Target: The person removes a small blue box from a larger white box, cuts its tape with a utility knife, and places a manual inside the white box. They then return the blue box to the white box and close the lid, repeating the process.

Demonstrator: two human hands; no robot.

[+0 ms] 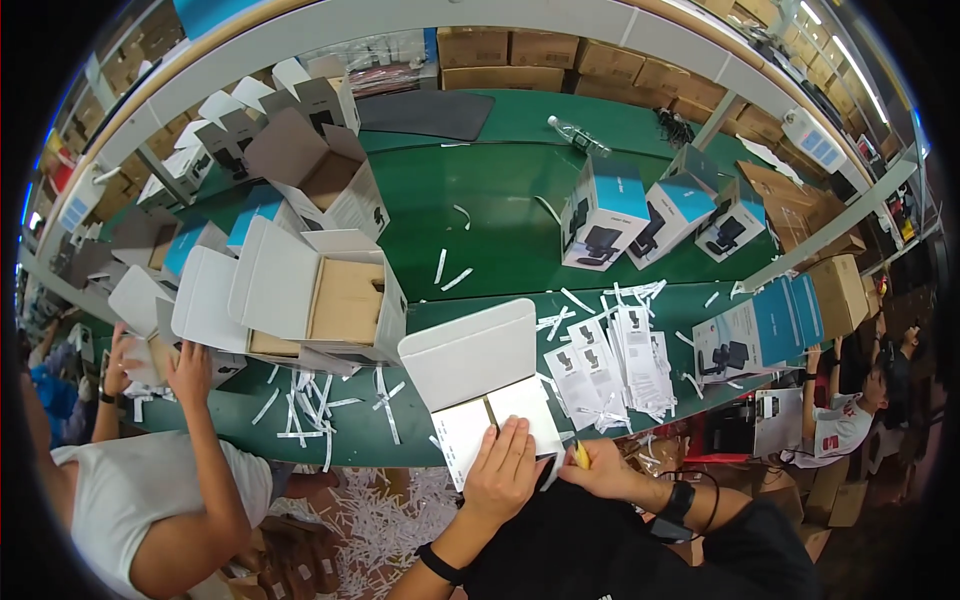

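At the near edge of the green table stands a white carton, its wide lid raised at the far side. My left hand lies flat across the carton's top, fingers stretched out beside a dark gap between white panels. Close to the carton's near right corner, my right hand is closed around a small yellow tool, whose exact kind is hidden by the fingers. A thin white strip shows between the tool and my dark shirt.
Printed leaflets lie right of the carton among paper strips. Open cartons crowd the left, where a co-worker's hands touch one. Blue-topped boxes and a plastic bottle stand farther back. Paper shreds cover the floor.
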